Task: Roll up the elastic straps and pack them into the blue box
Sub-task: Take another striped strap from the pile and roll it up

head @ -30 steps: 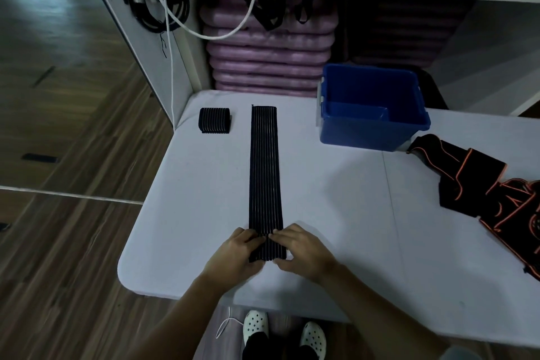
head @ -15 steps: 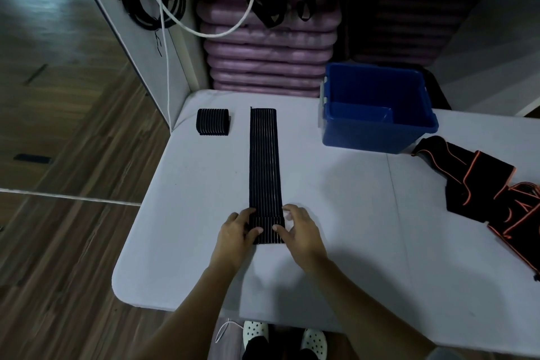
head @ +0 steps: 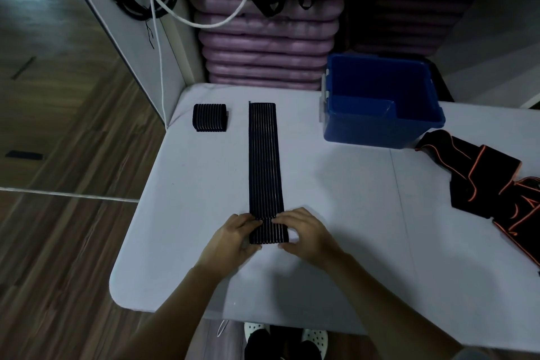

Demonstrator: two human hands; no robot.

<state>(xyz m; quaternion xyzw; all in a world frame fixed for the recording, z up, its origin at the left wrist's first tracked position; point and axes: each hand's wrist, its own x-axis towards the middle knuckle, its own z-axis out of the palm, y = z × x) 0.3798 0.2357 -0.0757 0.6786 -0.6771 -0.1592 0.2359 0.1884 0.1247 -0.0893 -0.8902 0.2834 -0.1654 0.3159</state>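
Strap (head: pixel 265 161) flat on the white surface (head: pixel 336 199), near end rolled into a small fat roll (head: pixel 269 231).
Left hand (head: pixel 233 235) and right hand (head: pixel 305 232) on the two ends of the roll, fingers (head: pixel 279 218) curled over it and pressing down. Blue box (head: pixel 380 128) open and waiting at the far side; one finished roll (head: pixel 209 117) just beside the strap's far end. Could go crooked if one hand pushes faster. Could spring open if the fingers let go.
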